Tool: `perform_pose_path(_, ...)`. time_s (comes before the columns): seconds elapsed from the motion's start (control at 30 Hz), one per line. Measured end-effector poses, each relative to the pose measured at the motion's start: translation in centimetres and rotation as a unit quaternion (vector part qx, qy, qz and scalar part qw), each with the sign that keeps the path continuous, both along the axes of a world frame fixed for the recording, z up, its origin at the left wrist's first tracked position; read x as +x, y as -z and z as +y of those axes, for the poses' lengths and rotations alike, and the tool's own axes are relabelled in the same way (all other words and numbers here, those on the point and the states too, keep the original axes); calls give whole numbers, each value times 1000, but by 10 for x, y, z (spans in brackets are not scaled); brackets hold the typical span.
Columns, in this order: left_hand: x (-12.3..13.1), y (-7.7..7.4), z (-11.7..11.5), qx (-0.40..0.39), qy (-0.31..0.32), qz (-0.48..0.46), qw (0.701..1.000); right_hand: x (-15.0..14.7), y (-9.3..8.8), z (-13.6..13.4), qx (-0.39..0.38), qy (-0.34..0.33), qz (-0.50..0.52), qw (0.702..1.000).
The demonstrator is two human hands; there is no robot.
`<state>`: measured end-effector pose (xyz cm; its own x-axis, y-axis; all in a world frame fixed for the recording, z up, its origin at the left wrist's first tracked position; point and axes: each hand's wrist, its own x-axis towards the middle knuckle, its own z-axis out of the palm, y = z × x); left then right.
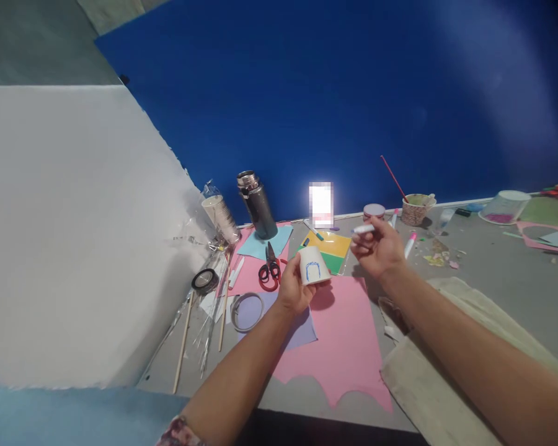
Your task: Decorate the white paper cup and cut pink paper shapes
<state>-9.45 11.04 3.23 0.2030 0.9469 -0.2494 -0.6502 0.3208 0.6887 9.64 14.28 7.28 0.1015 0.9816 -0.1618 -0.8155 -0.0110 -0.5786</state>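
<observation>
My left hand (296, 286) is wrapped round a white paper cup (320, 261), held upside down above the pink paper (344, 334). A blue arch shape is drawn on the cup's side. To the right, my right hand (376, 251) grips a white marker (363, 229) between thumb and fingers, apart from the cup. Scissors (270, 269) with red and black handles lie just left of my left hand. Under and behind the cup are a yellow and green sheet (332, 248) and a purple sheet (302, 331).
A dark flask (260, 207), stacked paper cups (221, 218), black tape (204, 281), a grey tape ring (247, 313) and wooden sticks (184, 344) crowd the left. At right stand a cup with a red stick (415, 214) and a clear plastic cup (504, 205); a cloth (465, 365) lies nearer.
</observation>
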Motion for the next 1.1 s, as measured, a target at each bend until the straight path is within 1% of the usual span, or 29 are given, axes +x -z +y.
perform_pose_path(0.1, -4, -1, 1, -9, 10, -23, 1000, -2, 27, 3, -8, -9, 1, 1000)
perform_pose_path(0.13, -5, -1, 2, -12, 13, -31, 999, -2, 32, 2, -3, -15, 1, 1000)
perform_pose_path(0.2, -6, -1, 2, -12, 17, -42, 999, -1, 36, 0, 7, -30, 3, 1000)
perform_pose_path(0.37, -3, -1, 2, -4, 5, -40, 999, -3, 30, -6, 36, -71, -36, 996)
perform_pose_path(0.47, -2, 0, 3, -13, -3, -43, 999, -5, 28, -7, 33, -86, -62, 994)
perform_pose_path(0.63, -4, -1, 1, -15, 19, -21, 999, -7, 19, -13, 37, -64, -91, 993)
perform_pose_path(0.83, -5, -5, -1, -4, 44, 1, 999, -11, 5, -23, 40, -67, -89, 993)
perform_pose_path(0.9, -4, -5, -1, -7, 46, -4, 999, -12, 5, -26, 42, -75, -87, 992)
perform_pose_path(1.0, -4, -4, -1, -4, 41, -11, 999, -13, 7, -27, 55, -108, -97, 988)
perform_pose_path(1.1, -4, -3, -2, 11, 56, -12, 998, -14, 9, -28, 80, -121, -110, 983)
